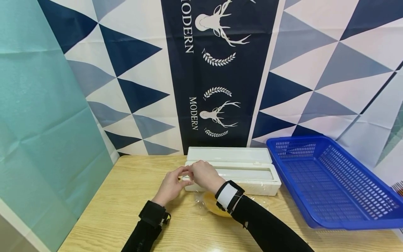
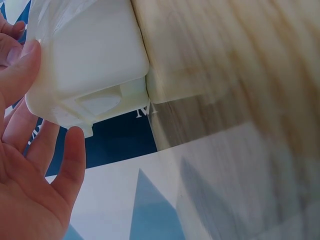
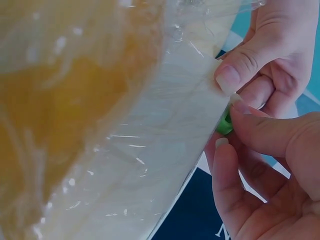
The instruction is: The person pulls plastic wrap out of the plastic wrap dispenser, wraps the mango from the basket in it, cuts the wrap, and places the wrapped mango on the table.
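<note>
A white cling film dispenser box [image 1: 261, 188] stands at the back of the table, its lid [image 1: 230, 154] raised and a pale roll [image 1: 245, 174] inside. Clear film [image 3: 132, 162] hangs over its front and covers a yellow-orange round object [image 1: 211, 205], partly hidden by the right forearm. At the box's left end, my left hand [image 1: 170, 187] holds the edge, its thumb on the front face. Crossing to that same corner, my right hand [image 1: 206, 175] pinches a small green piece [image 3: 225, 123] at the box edge between thumb and finger.
A blue plastic basket [image 1: 310, 206] stands to the right, close to the box. The wooden table [image 1: 126, 203] meets a patterned wall covering behind and a teal sheet [image 1: 53, 115] on the left. Something brown and pronged [image 1: 398, 187] shows at the far right edge.
</note>
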### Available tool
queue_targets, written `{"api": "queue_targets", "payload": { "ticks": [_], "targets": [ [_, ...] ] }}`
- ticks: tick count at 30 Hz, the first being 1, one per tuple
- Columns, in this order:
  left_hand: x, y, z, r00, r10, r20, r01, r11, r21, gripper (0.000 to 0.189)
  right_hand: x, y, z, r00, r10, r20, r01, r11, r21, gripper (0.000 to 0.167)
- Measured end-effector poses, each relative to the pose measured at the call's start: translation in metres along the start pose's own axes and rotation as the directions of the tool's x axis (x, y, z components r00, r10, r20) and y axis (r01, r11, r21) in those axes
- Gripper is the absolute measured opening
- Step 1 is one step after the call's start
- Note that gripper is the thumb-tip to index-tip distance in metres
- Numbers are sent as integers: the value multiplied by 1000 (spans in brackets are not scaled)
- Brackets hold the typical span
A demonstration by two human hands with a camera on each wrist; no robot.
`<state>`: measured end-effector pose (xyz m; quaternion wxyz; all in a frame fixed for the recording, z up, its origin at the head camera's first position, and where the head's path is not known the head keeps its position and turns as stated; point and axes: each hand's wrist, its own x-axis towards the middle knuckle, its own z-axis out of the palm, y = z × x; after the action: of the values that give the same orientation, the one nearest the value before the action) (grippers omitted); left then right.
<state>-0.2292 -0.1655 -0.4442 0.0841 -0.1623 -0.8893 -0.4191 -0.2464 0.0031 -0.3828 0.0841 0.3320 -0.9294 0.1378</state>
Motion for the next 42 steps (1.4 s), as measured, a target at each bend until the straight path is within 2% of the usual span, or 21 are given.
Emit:
{"api": "queue_targets", "payload": {
  "ticks": [7,21,42],
  "targets": [
    [0,1,0,1000,-3,-2,3,1000,-2,50,-2,3,1,1000,-13,-14,14,1000,19,33],
    [0,0,0,1000,8,1,-8,1000,-3,50,-5,8,-3,1000,18,26,-20,997,73,33],
    [-1,0,0,1000,22,-1,-22,1000,9,50,-12,10,-7,997,56,45,-58,997,53,28]
  ]
}}
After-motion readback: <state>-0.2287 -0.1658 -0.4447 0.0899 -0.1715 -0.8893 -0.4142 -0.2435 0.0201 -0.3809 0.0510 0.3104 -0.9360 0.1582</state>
